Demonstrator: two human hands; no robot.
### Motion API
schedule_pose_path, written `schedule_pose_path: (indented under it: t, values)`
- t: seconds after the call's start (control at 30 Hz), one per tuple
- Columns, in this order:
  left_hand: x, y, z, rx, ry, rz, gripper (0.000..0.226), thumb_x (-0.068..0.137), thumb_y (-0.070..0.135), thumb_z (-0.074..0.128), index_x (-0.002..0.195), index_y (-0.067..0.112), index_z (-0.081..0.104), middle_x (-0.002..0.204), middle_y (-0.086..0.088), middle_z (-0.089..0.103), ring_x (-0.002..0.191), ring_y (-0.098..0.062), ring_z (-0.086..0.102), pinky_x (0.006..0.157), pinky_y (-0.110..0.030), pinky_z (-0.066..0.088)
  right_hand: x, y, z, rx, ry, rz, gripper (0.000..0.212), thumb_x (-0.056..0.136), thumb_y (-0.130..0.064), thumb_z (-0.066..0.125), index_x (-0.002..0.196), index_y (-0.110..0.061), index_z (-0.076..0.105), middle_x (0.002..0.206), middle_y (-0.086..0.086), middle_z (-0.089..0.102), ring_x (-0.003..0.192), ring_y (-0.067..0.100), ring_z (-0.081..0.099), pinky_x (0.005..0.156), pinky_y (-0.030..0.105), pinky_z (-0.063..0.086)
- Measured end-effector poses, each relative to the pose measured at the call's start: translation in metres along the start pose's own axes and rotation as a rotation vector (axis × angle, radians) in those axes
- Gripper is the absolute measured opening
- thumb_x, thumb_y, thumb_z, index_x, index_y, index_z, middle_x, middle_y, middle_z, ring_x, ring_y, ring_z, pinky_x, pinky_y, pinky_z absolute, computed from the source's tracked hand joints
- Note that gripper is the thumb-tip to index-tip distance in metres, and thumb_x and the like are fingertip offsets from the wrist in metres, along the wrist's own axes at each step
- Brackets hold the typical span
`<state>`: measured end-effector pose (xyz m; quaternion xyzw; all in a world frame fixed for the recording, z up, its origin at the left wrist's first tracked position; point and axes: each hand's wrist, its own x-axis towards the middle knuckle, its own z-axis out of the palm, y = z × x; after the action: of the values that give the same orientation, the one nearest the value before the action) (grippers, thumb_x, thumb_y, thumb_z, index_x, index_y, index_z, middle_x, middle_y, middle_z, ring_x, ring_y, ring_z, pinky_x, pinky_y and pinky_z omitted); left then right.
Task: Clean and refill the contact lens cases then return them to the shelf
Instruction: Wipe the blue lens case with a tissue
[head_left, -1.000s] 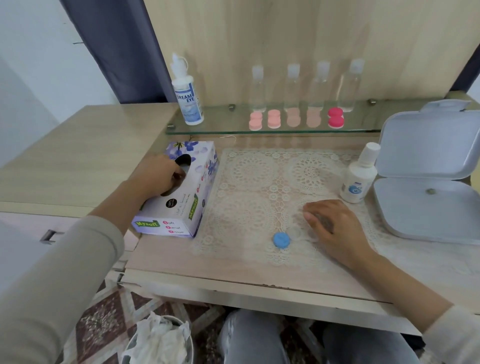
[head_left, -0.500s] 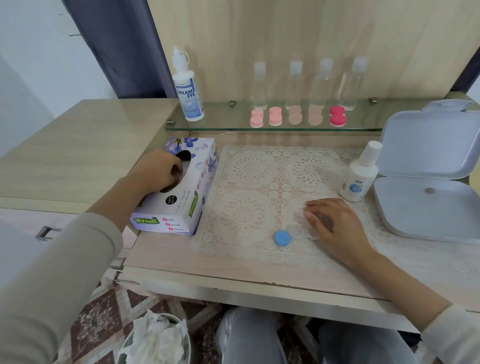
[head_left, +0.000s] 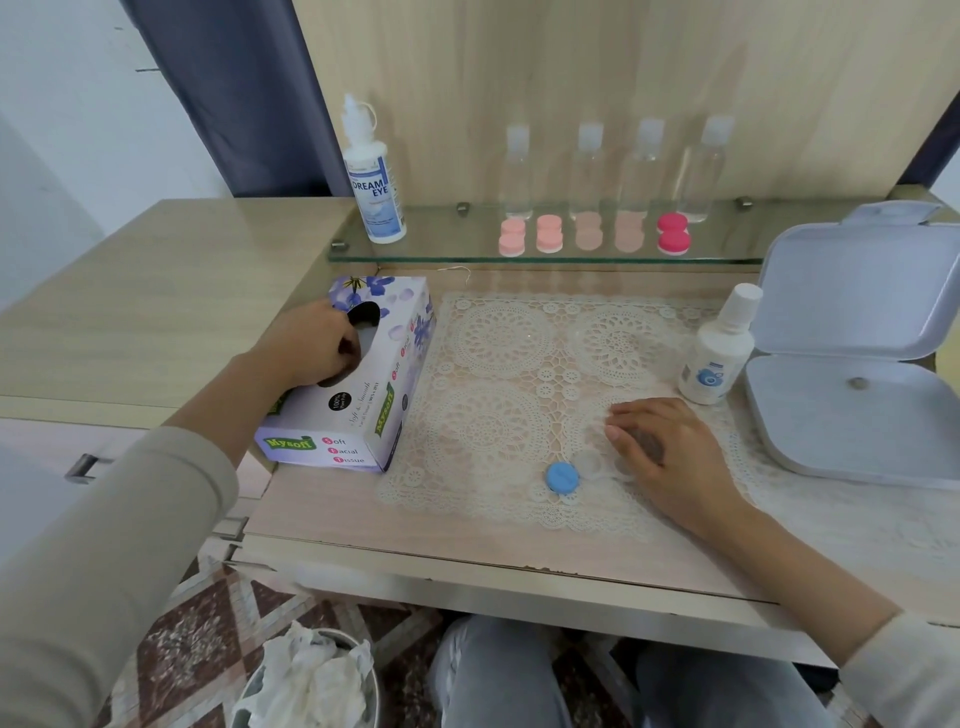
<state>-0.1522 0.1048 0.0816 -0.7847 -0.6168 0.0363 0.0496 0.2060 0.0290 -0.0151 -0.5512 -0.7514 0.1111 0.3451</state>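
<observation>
A clear contact lens case lies on the lace mat, with its blue cap loose at its left end. My right hand arches over the case's right half and holds it with curled fingers and thumb. That half is hidden. My left hand rests on the purple tissue box, its fingers curled down into the slot. No tissue shows. Several pink lens cases and a red one sit on the glass shelf.
A small solution bottle stands right of the mat, beside an open grey box. A tall Dream Eye bottle and several clear bottles stand on the shelf. A bin of used tissues sits below the table.
Both hands have stayed where they were: the left at the tissue box slot, the right over the case. Only my viewpoint has shifted a little.
</observation>
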Motion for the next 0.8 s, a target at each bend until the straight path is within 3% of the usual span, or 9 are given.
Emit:
schedule_pose_path:
  t: [0.07, 0.33, 0.6, 0.73, 0.8]
  values:
    - [0.0, 0.0, 0.0, 0.0, -0.006, -0.005, 0.025, 0.078, 0.018, 0.05, 0.074, 0.01, 0.072, 0.077, -0.013, 0.064, 0.076, -0.029, 0.054, 0.063, -0.038, 0.05, 0.0, 0.0, 0.0, -0.004, -0.005, 0.003, 0.039, 0.083, -0.041, 0.049, 0.091, -0.012, 0.073, 0.099, -0.001, 0.069, 0.099, 0.016, 0.056, 0.084, 0.024, 0.035]
    - [-0.002, 0.002, 0.001, -0.062, 0.038, -0.039, 0.013, 0.078, 0.012, 0.06, 0.073, 0.006, 0.071, 0.08, -0.014, 0.063, 0.076, -0.032, 0.055, 0.065, -0.035, 0.047, 0.0, 0.0, 0.0, 0.0, -0.008, 0.001, 0.048, 0.083, -0.048, 0.043, 0.091, -0.012, 0.073, 0.099, -0.001, 0.069, 0.099, 0.016, 0.056, 0.084, 0.024, 0.035]
    - [-0.007, 0.005, -0.01, -0.288, 0.174, -0.132, 0.003, 0.074, 0.007, 0.067, 0.074, 0.003, 0.066, 0.077, -0.011, 0.064, 0.072, -0.022, 0.051, 0.066, -0.026, 0.034, -0.001, -0.002, -0.001, 0.0, 0.0, -0.006, 0.052, 0.082, -0.049, 0.039, 0.091, -0.011, 0.073, 0.099, 0.0, 0.069, 0.097, 0.017, 0.057, 0.083, 0.025, 0.036]
    - [-0.009, 0.004, -0.026, -0.45, 0.253, -0.217, 0.004, 0.077, 0.003, 0.063, 0.077, 0.001, 0.066, 0.077, -0.012, 0.064, 0.071, -0.02, 0.053, 0.062, -0.024, 0.04, 0.0, -0.001, -0.001, -0.003, -0.007, -0.004, 0.045, 0.083, -0.046, 0.045, 0.091, -0.01, 0.073, 0.099, 0.001, 0.069, 0.098, 0.019, 0.057, 0.083, 0.026, 0.037]
    - [-0.01, 0.004, -0.034, -0.504, 0.314, -0.235, 0.005, 0.078, 0.003, 0.061, 0.077, 0.001, 0.065, 0.079, -0.012, 0.064, 0.072, -0.019, 0.053, 0.058, -0.012, 0.039, 0.0, -0.001, -0.001, -0.009, -0.011, -0.004, 0.037, 0.083, -0.038, 0.05, 0.091, -0.01, 0.073, 0.099, 0.002, 0.069, 0.098, 0.02, 0.057, 0.084, 0.026, 0.037]
